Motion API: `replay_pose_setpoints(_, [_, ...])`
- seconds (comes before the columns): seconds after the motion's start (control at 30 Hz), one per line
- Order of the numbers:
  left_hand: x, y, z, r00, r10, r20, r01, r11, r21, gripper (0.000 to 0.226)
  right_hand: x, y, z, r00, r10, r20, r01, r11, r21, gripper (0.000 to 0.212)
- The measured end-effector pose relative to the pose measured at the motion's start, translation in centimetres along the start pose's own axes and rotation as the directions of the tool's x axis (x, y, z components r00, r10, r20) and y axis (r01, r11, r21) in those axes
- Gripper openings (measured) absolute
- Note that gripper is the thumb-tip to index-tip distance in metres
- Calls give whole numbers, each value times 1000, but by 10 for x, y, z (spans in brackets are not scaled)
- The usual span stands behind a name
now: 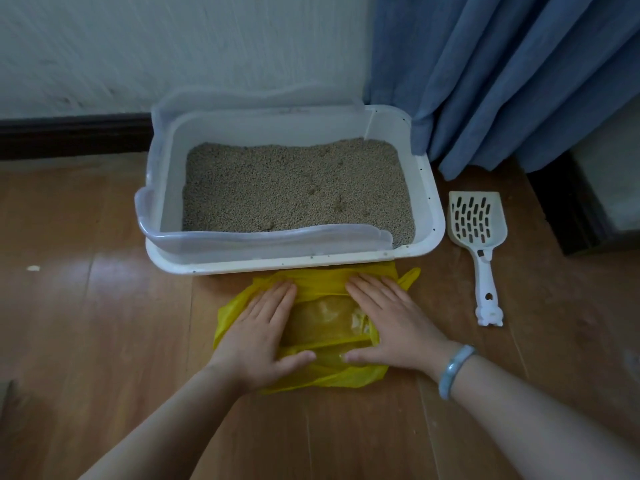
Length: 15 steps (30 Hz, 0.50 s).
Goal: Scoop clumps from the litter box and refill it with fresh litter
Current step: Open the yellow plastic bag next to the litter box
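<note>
A white litter box (429, 188) with a clear plastic rim guard stands against the wall, filled with beige-grey litter (294, 188). Directly in front of it a yellow plastic bag (325, 323) lies on the wooden floor. My left hand (259, 337) rests flat on the bag's left side, fingers spread. My right hand (388, 323) presses flat on its right side; a pale blue bangle sits on that wrist. A white slotted scoop (479, 237) lies on the floor to the right of the box, handle toward me, untouched.
A blue curtain (502, 71) hangs at the right, touching the box's far right corner. A dark piece of furniture (568, 209) stands at the right edge. A dark baseboard (69, 136) runs along the wall. A small pale scrap (33, 268) lies on the floor at left.
</note>
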<state>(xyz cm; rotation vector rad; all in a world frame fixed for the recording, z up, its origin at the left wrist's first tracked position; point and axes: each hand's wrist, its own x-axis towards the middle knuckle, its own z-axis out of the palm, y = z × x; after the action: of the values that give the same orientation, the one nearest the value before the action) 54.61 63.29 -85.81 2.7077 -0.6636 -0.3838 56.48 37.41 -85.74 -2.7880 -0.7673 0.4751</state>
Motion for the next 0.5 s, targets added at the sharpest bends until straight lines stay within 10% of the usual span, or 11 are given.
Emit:
replay_pose_setpoints(0.23, [21, 40, -34, 888, 173, -427, -177, 984, 29, 41, -7, -6, -23, 926, 22, -376, 36, 989, 146, 61])
replay_pose_setpoints(0.5, [58, 62, -74, 789, 97, -606, -83, 995, 52, 48, 1, -1, -63, 857, 189, -478, 32, 908, 417, 56])
